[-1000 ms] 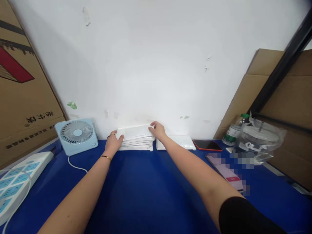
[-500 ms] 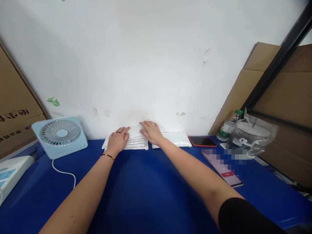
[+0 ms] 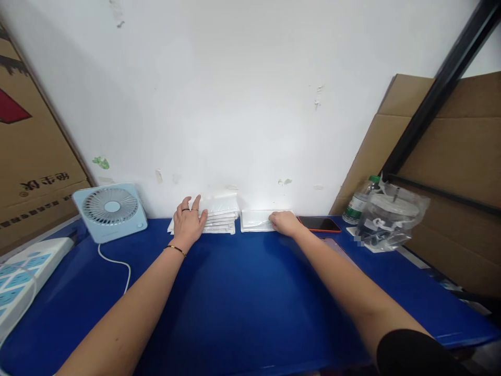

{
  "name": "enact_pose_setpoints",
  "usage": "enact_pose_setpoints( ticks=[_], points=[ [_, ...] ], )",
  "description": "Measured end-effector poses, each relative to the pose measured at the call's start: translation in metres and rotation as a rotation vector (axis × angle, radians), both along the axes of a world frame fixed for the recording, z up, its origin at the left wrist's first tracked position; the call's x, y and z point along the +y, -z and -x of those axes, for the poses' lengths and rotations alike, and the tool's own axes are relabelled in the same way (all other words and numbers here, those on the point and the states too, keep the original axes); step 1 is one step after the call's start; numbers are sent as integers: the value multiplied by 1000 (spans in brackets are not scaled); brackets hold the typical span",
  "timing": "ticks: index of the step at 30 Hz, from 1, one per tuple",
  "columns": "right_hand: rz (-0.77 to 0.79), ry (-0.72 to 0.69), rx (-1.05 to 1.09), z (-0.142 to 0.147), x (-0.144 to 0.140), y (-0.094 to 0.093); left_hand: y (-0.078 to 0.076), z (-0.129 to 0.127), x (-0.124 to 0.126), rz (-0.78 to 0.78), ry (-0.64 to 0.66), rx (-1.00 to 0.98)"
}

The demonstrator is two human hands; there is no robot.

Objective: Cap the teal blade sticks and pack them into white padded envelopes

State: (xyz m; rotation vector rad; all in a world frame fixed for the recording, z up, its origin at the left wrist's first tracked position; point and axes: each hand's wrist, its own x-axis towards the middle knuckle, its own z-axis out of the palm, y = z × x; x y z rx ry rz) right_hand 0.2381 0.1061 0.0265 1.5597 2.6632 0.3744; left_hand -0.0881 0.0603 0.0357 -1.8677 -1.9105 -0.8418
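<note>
Against the wall stands a stack of flat white packets [image 3: 222, 213] in shiny plastic wrap. Resting on its left end is my left hand [image 3: 188, 222], fingers apart, gripping nothing. To the right of the stack lies a lower white packet [image 3: 256, 220], possibly more than one layer. My right hand [image 3: 286, 223] has its fingers curled together at that packet's right part, pinching its upper side and covering some of it. How the fingertips sit beneath the hand is hidden.
A light blue fan [image 3: 113, 211] and a white power strip [image 3: 31, 282] are at left on the blue table [image 3: 235, 292]. At right lie a red-edged phone [image 3: 319, 224], a second phone under my forearm, a green-capped bottle [image 3: 358, 204] and a bagged cup [image 3: 387, 219].
My right hand has left the top of the left stack and moved right onto the lower packet, its fingers closing. My left hand stays at the stack's left end. The camera view has shifted.
</note>
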Motion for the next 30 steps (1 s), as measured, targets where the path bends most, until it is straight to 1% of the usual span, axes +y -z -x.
enact_pose_setpoints(
  ticks=[2, 3, 6, 8, 10, 12, 13, 14, 15, 16, 17, 18, 19, 21, 23, 25, 27, 30],
  points=[
    [-23, -2, -6, -3, -7, -2, -4, -6, -19, -33, 16, -12],
    [-35, 1, -6, -5, -13, -3, -6, -10, -29, -28, 46, -13],
    [-76, -13, 16, -8, -43, -1, -8, -29, -60, 53, 206, 25],
    [-85, -88, 69, -1, -72, 4, -5, -44, -77, 166, 336, 77],
    [-35, -206, 164, 11, -103, 10, 3, -61, -89, 337, 437, 114],
    [32, -321, 316, 22, -126, 16, 13, -74, -96, 505, 507, 141],
    [77, -367, 401, 24, -133, 17, 18, -79, -98, 568, 525, 145],
    [109, -383, 503, 24, -135, 18, 22, -83, -99, 611, 536, 143],
    [126, -363, 626, 21, -134, 18, 25, -85, -99, 634, 537, 131],
    [127, -304, 769, 15, -130, 18, 27, -87, -99, 643, 531, 115],
    [127, -215, 925, 8, -123, 18, 28, -88, -99, 641, 524, 98],
    [120, -90, 1095, 0, -116, 19, 28, -88, -99, 631, 521, 81],
    [160, 14, 1237, -7, -108, 20, 27, -89, -99, 613, 527, 65],
    [361, 94, 1452, -16, -96, 23, 23, -90, -101, 552, 561, 32],
    [615, 79, 1612, -18, -92, 27, 17, -91, -103, 478, 615, 7],
    [814, 45, 1719, -15, -95, 29, 11, -90, -105, 425, 645, -4],
    [927, 29, 1769, -11, -99, 29, 5, -87, -106, 410, 647, -2],
    [991, 32, 1769, -9, -103, 28, 1, -80, -106, 425, 630, 47]
  ],
)
